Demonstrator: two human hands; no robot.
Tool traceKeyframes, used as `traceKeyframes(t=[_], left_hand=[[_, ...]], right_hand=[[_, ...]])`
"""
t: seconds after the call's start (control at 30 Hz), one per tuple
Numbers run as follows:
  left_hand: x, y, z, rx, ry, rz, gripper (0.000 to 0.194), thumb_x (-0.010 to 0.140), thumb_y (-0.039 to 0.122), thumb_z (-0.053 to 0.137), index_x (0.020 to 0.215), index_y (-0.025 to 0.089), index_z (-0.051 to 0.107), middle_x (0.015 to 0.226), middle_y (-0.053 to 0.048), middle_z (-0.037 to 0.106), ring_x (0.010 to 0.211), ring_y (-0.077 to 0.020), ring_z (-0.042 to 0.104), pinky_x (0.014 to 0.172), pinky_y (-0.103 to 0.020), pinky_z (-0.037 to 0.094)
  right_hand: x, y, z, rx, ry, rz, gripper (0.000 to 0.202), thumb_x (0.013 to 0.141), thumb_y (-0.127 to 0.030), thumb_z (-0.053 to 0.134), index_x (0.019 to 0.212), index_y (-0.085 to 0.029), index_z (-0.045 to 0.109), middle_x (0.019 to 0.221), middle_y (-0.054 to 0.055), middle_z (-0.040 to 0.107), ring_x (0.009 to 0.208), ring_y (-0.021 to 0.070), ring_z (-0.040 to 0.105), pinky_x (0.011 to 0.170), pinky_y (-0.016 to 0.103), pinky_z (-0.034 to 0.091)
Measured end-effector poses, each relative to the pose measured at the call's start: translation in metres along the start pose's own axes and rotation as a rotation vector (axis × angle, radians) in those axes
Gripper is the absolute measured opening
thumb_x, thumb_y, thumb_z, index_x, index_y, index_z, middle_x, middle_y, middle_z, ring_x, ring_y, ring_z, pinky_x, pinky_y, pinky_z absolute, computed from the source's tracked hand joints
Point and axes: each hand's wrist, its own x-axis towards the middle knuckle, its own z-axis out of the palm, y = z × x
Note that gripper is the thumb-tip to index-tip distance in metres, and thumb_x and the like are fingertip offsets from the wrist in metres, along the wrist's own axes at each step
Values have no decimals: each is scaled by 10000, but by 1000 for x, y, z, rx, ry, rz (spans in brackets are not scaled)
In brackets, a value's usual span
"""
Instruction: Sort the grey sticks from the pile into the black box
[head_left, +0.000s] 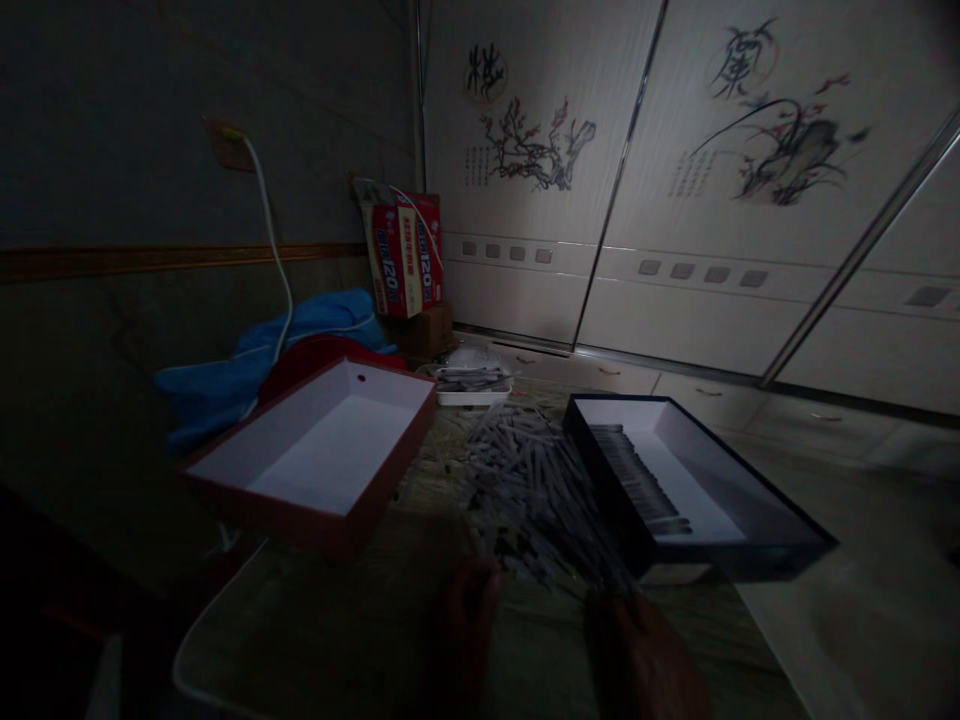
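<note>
The scene is very dark. A heap of thin grey sticks (525, 480) lies on the table between two boxes. My left hand (465, 625) rests at the near edge of the heap, fingers pointing at it. My right hand (637, 650) sits near the heap's right end, close to the black box (750, 555), which has a white inside and a row of sticks laid along its left part. Both hands are dim and whether they hold sticks is unclear. A red box (300, 525) with a bare white inside stands tilted at the left.
A small white tray (472, 397) with more sticks sits at the table's far end. Blue cloth (225, 385) and a white cable (274, 250) lie left. Red cartons (401, 255) stand by the wall. Painted sliding doors (675, 200) fill the back.
</note>
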Motion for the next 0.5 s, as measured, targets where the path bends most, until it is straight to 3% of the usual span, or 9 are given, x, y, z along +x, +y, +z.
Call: traceKeyframes(t=[0.27, 0.5], left_hand=[[1, 2, 1, -103, 12, -79, 258, 613, 305, 636, 804, 133, 657, 860, -121, 715, 854, -274, 649, 794, -363, 495], [-1, 6, 0, -69, 0, -49, 187, 645, 304, 630, 765, 163, 660, 766, -52, 696, 759, -220, 633, 705, -291, 486]], right_hand=[[-8, 9, 12, -33, -15, -69, 229, 810, -232, 449, 931, -233, 644, 903, 102, 663, 781, 232, 619, 647, 304, 444], [1, 12, 4, 241, 33, -32, 248, 811, -238, 431, 944, -211, 639, 930, 88, 670, 832, 210, 634, 719, 273, 481]])
